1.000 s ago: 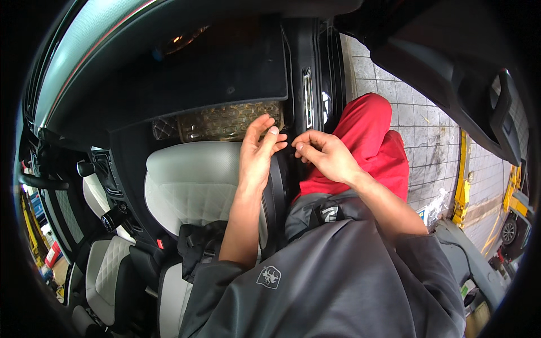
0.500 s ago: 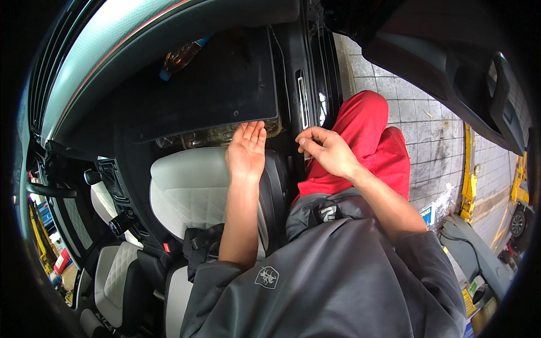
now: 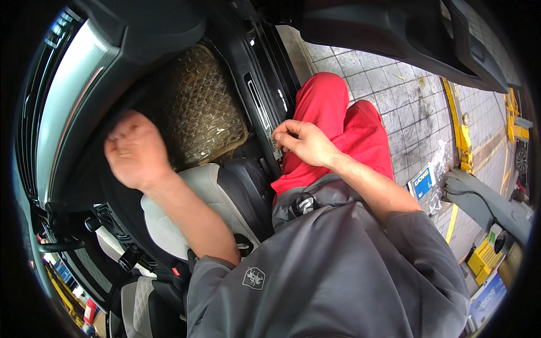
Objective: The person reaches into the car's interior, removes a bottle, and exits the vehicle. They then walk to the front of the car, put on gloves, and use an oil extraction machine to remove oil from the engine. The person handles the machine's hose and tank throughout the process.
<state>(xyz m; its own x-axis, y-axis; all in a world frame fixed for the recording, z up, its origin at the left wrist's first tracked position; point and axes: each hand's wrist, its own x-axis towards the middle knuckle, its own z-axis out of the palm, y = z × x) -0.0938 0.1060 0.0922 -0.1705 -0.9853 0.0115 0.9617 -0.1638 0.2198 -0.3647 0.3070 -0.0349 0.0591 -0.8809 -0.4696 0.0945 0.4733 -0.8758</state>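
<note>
Left hand (blurred), patterned floor mat to its right

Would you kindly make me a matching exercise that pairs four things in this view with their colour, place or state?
Things:
1. left hand
2. trousers
3. floor mat
4. right hand

Descriptions:
A. brownish, with a woven-looking pattern
B. partly curled, overlapping the trousers in the picture
C. blurred, to the left of the floor mat
D. bright red

Right pairs: 1-C, 2-D, 3-A, 4-B
</note>
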